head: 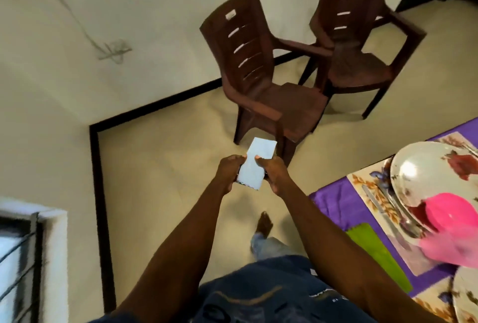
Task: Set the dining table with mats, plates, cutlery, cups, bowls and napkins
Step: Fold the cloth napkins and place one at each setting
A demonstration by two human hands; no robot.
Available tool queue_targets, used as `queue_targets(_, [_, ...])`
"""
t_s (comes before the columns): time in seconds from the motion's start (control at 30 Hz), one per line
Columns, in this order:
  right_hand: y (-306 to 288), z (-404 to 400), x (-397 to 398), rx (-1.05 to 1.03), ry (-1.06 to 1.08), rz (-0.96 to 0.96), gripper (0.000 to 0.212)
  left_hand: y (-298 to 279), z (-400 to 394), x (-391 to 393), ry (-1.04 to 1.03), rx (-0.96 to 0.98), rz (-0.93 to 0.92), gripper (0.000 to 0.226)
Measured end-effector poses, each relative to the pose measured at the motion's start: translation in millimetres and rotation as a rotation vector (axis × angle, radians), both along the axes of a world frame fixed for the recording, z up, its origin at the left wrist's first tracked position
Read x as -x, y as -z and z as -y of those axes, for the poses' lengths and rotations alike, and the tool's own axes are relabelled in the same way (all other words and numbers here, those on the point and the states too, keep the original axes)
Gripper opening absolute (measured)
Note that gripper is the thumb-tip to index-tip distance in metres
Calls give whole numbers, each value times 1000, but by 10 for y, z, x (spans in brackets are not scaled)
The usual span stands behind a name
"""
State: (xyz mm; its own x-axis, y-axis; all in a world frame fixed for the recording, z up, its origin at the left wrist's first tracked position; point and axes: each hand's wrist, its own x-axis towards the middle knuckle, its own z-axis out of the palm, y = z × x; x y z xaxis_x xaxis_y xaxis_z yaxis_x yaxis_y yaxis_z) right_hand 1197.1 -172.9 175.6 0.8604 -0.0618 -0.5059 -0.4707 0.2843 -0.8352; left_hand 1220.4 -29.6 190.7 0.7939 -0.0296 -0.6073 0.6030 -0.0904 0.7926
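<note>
Floor (165,167): pale tile with a dark skirting line along the walls; the person stands on it, one bare foot (263,223) forward.
Chairs: two brown plastic armchairs, the near chair (261,82) and the far chair (362,38), just beside each other, both seats bare.
Table (333,208): purple cloth, only its corner in view at right, beside the person.
Mat (362,183): floral print, flat on the cloth; carries the plate and cutlery.
Plate (424,167): white with flower pattern, upright on the mat; the pink bowl sits on its near part, the rest of its face shows nothing else.
Second plate (465,296): partly cut off at lower right edge; contents cannot be told.
Pink bowl (450,216): on the plate, blurred; whether anything is inside cannot be told.
Green napkin (375,250): folded strip, lying flat at the mat's near edge.
Cutlery (382,208): a knife and what looks like a spoon, on the mat just left of the plate.
Blue napkin (256,164): folded rectangle, held in the air over the floor, in front of the near chair, apart from the table.
Left hand (227,172): fingers curled round the blue napkin's left edge, grasping it.
Right hand (274,172): thumb and fingers pinching the blue napkin's right edge.
</note>
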Motion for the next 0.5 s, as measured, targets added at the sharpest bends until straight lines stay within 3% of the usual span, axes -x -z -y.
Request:
queue_targets(0.1, [84, 259, -480, 6, 159, -31, 16, 50, 281, -546, 19, -6, -11, 15])
queue_targets(0.23, [118, 677, -1072, 58, 228, -88, 32, 19, 660, -1224, 129, -77, 19, 16])
queue_targets(0.3, [58, 907, -1326, 22, 265, -85, 36, -4, 903, -1550, 196, -128, 68, 17])
queue_targets(0.4, [9, 1176, -1586, -64, 360, -102, 20, 71, 1242, -1907, 292, -261, 173, 26])
queue_targets(0.5, [40, 1424, -1762, -103, 445, -111, 32, 184, 1588, -2210, 434, -411, 312, 34])
